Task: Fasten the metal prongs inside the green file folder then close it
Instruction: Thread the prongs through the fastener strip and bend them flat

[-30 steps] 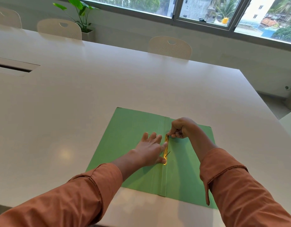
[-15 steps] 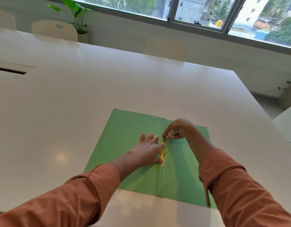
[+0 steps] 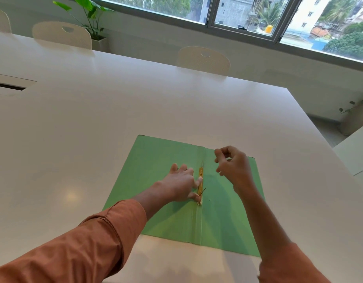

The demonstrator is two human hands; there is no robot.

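Note:
The green file folder (image 3: 156,172) lies open and flat on the white table, spine running towards me. A gold metal fastener strip (image 3: 200,185) sits along the spine, and one thin prong sticks up at an angle near its lower end. My left hand (image 3: 181,182) rests flat on the left flap with fingers spread, fingertips touching the strip. My right hand (image 3: 231,164) hovers above the right flap near the strip's top end, fingers loosely curled, holding nothing.
The white table (image 3: 94,119) stretches far to the left and back, with a cable slot (image 3: 8,86) at the left. White chairs (image 3: 204,60) stand along the far edge. A second table edge (image 3: 356,152) sits to the right. A potted plant (image 3: 92,23) stands by the window.
My right hand has lifted off the top end of the fastener strip and moved up and to the right. My left hand stays pressed beside the strip.

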